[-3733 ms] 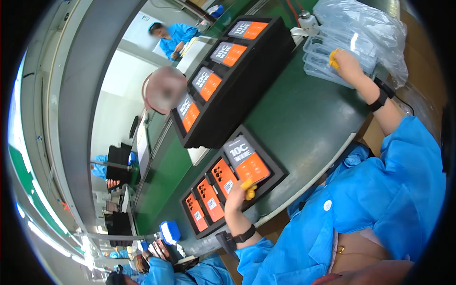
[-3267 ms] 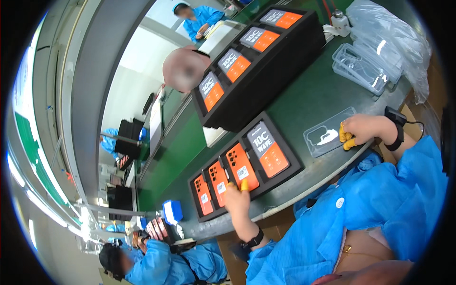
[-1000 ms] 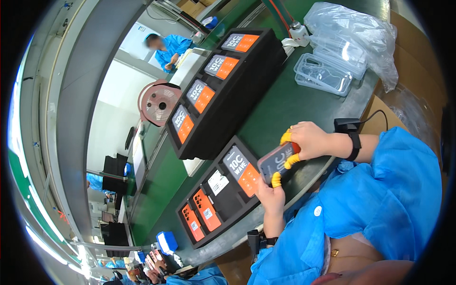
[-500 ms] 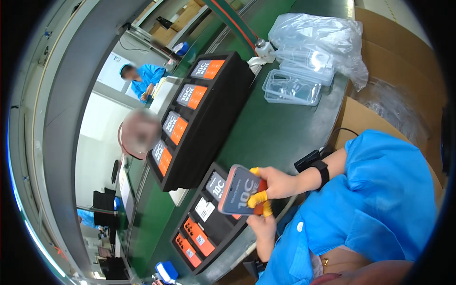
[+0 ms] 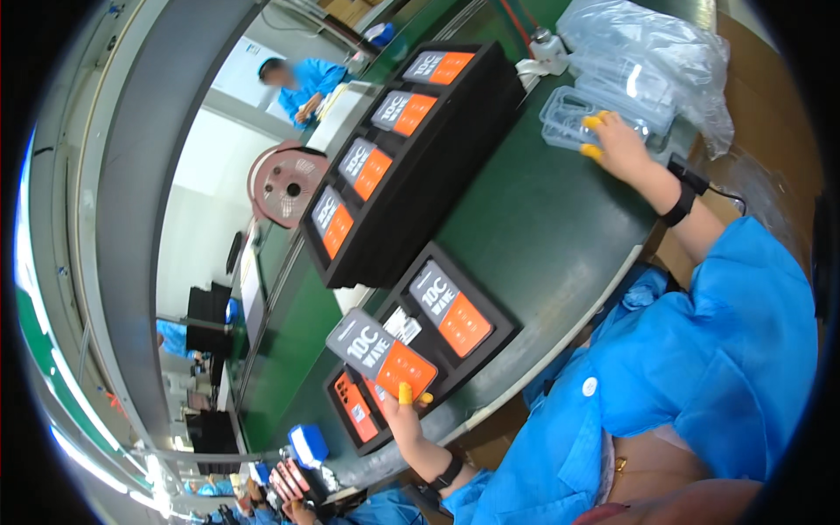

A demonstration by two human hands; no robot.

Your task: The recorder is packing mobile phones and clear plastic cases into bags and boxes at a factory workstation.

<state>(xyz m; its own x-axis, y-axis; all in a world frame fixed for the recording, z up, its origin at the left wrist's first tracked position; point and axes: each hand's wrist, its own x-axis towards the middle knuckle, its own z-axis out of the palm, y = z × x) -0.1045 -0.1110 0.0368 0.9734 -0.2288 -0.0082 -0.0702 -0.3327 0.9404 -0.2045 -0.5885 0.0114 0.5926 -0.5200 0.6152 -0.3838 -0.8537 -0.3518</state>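
Note:
My left hand [image 5: 407, 424] is closed on the lower end of a smartphone [image 5: 382, 354] with a grey and orange printed front, held tilted over a black foam tray [image 5: 496, 328]. Its thumb, in a yellow finger cot, lies on the orange part. Beneath, the tray holds another such phone [image 5: 451, 306] face up and an orange phone [image 5: 356, 411] back up; the held phone hides part of the tray. At the upper right my right hand [image 5: 619, 147] is open, thumb and finger apart, over a clear plastic case [image 5: 560, 131]. Contact with the case cannot be made out.
Behind the near tray stands a tall stack of black foam trays [image 5: 437, 166] with several phones on top. A plastic bag [image 5: 647, 35] and a white bottle [image 5: 549, 51] sit at the far right. Across the green bench are a pink fan [image 5: 284, 184] and a co-worker [image 5: 311, 83].
My right hand has let go of the phone and moved up and right to the clear cases. My left hand now holds the phone alone, lower left. The view has shifted.

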